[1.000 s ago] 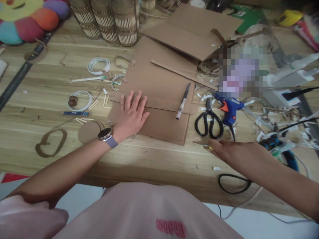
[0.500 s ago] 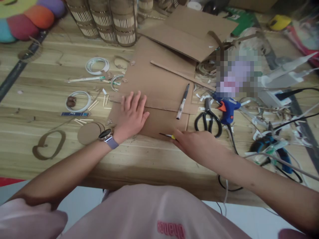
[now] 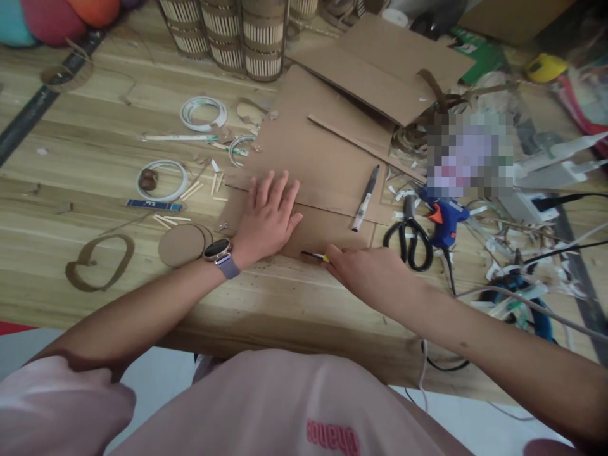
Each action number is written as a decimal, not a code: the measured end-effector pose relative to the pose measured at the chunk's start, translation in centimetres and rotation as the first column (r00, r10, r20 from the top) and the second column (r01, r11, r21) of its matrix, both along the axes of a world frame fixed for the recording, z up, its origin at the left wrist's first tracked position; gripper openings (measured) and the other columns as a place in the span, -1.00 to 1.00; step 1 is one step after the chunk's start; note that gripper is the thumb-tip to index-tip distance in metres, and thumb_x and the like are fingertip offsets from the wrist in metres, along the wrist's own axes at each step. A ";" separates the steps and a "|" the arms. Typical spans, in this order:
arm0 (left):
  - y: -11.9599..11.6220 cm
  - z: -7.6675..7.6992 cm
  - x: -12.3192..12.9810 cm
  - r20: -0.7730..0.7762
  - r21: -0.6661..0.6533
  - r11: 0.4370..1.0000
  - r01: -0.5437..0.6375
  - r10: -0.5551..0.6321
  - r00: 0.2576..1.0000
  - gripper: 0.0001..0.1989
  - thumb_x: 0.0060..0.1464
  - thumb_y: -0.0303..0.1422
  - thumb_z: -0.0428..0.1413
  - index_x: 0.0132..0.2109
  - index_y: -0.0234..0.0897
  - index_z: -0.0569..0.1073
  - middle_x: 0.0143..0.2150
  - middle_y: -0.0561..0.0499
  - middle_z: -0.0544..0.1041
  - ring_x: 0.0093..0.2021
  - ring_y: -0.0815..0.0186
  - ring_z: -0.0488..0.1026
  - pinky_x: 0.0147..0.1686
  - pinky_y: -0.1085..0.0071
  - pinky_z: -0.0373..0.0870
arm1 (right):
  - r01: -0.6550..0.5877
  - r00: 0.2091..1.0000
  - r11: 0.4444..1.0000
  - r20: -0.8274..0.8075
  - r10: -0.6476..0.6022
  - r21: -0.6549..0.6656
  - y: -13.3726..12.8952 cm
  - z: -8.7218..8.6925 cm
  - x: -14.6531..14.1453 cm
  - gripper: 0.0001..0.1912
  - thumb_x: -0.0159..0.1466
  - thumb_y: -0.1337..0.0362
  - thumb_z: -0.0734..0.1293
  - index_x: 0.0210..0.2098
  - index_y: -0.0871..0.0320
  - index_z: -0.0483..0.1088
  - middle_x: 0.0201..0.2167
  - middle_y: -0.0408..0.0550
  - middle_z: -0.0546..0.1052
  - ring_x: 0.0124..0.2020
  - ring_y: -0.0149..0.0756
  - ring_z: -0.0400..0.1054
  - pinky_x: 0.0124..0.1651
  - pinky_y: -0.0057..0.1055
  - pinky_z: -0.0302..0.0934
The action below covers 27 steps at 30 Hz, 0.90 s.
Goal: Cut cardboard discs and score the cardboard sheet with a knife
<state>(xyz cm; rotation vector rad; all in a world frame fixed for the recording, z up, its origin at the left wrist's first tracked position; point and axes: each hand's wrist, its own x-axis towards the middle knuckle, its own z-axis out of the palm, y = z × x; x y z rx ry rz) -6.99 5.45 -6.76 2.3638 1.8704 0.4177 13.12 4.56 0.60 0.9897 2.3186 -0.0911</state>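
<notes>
My left hand lies flat with its fingers spread on brown cardboard, near its lower left part. In my right hand is a small cutter with a yellow part, its dark tip pointing left at the near edge of a cardboard piece. A marker rests on the cardboard above my right hand. One narrow cardboard strip lies slantwise across the sheet. Black-handled scissors sit just right of the cardboard.
A blue glue gun and cables are at the right. Rolls of tape, small sticks and cardboard discs lie at the left. Bamboo-like cylinders stand at the back; another cardboard sheet is beside them.
The view has shifted, so the table's things appear further right. My right hand with the cutter has moved slightly left relative to the cardboard. My left hand still presses there.
</notes>
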 end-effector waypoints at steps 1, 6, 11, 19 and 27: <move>0.0 0.0 0.0 0.002 0.001 1.000 0.003 -0.003 1.000 -0.38 0.39 -0.23 -0.11 0.46 -0.48 0.13 0.52 -0.41 0.06 0.51 -0.22 -0.07 0.42 -0.26 -0.24 | -0.002 1.000 1.000 0.000 0.002 0.000 0.0 0.0 0.0 -0.72 0.51 0.28 0.10 -0.06 0.20 0.42 -0.40 0.09 0.64 -0.34 -0.06 0.61 -0.53 -0.44 -0.01; 0.0 -0.2 0.1 0.000 0.006 1.000 -0.001 0.001 1.000 -0.38 0.40 -0.21 -0.11 0.46 -0.46 0.12 0.52 -0.39 0.07 0.52 -0.21 -0.07 0.42 -0.26 -0.25 | -0.069 0.997 0.998 -0.018 0.069 0.000 0.5 -0.3 -0.3 -0.79 0.42 0.43 0.17 -0.09 0.19 0.43 -0.42 0.09 0.64 -0.36 -0.01 0.61 -0.52 -0.41 0.13; 0.1 -0.4 0.0 -0.002 0.020 1.000 0.004 -0.004 1.000 -0.37 0.40 -0.19 -0.12 0.46 -0.47 0.12 0.52 -0.39 0.06 0.51 -0.23 -0.08 0.42 -0.27 -0.24 | -0.165 0.984 0.985 -0.052 0.168 0.043 0.8 -0.1 -0.6 -0.62 0.24 0.63 0.15 -0.11 0.18 0.45 -0.49 0.07 0.62 -0.42 0.01 0.60 -0.53 -0.36 0.16; 0.2 -0.3 -0.3 -0.021 -0.006 1.000 0.005 -0.005 1.000 -0.36 0.40 -0.17 -0.13 0.47 -0.49 0.11 0.52 -0.39 0.05 0.52 -0.23 -0.10 0.42 -0.24 -0.26 | -0.160 0.987 0.987 0.022 0.160 0.018 0.7 0.0 1.2 -0.58 0.23 0.63 0.16 -0.04 0.19 0.44 -0.48 0.06 0.62 -0.41 0.05 0.61 -0.57 -0.35 0.14; 0.1 -0.3 -0.3 -0.028 -0.012 1.000 0.004 -0.005 1.000 -0.37 0.40 -0.20 -0.13 0.46 -0.50 0.12 0.52 -0.41 0.05 0.52 -0.23 -0.11 0.42 -0.25 -0.26 | -0.034 0.997 0.999 0.071 0.034 -0.003 -0.1 0.0 4.8 -0.41 0.26 0.59 0.18 0.24 0.16 0.35 -0.45 0.05 0.64 -0.49 -0.07 0.56 -0.55 -0.39 0.13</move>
